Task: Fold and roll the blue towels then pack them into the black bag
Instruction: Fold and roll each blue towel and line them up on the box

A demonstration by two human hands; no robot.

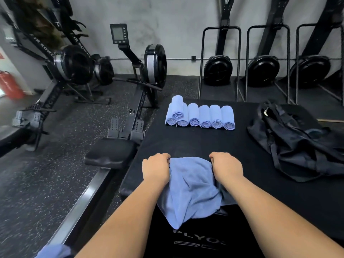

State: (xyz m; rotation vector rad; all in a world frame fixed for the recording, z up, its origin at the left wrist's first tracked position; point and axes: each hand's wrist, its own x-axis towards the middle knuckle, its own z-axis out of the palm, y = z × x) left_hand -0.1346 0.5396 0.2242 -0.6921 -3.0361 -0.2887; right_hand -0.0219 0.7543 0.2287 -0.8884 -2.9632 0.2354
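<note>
GYM FLOOR: A person's left hand (155, 169) and right hand (226, 165) are gripping the far edge of a loose blue towel (191, 190). Each hand's fingers are curling tight over a top corner of the cloth. The towel is lying crumpled on a black padded box (186, 142), with its near end hanging over the box's front edge. The forearms are covering its side edges.

At 12 o'clock from the hands, the rolled towels (205, 116) are sitting side by side in a touching row. One more roll is resting on top at the row's left end. At 2 o'clock, the black bag (297, 146) is slumping on the box's right side, well apart from the rolls, with its straps trailing toward the near edge.

At 9 o'clock, a rowing machine seat (111, 155) is sitting just beside the box's left edge. The rower's monitor (119, 33) is rising at 11 o'clock. At 1 o'clock, three upright machines (263, 69) are standing against the grey wall. A blurred red object (9, 86) is showing at 10 o'clock, at the frame's far left. At 7 o'clock, a scrap of blue cloth (54, 251) is showing, cut off by the frame.
</note>
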